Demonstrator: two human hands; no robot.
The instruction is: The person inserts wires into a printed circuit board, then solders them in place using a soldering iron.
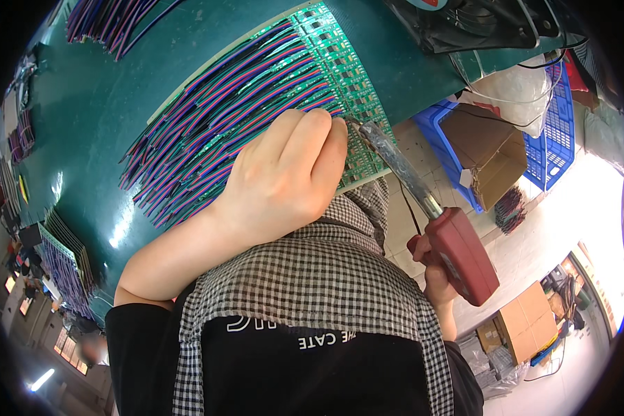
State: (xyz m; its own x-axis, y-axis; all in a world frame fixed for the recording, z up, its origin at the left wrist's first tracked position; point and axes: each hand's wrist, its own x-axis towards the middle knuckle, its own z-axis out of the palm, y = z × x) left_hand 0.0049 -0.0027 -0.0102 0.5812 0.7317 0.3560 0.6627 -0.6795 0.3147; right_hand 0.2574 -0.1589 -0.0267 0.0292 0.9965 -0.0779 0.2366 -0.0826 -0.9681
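Note:
A green circuit board panel (347, 80) lies on the table, with rows of thin multicoloured ribbon wires (222, 118) running out from it to the left. Over the wires' board ends is my left hand (284, 166), its fingers curled together at the panel; the hand itself hides what lies between the fingertips, most likely a wire end. My right hand (437, 277) grips the handle of a dark red soldering gun (461, 253). The gun's long metal barrel (402, 166) points up and left, its tip close beside my left fingertips at the board's row of contacts.
The green table (83, 139) carries another wire bundle (111, 24) at the far left and wired boards (66, 256) at the left edge. A black fan (478, 24) stands far right. Beyond the table's right edge are blue crates (551, 139) and an open carton (485, 145).

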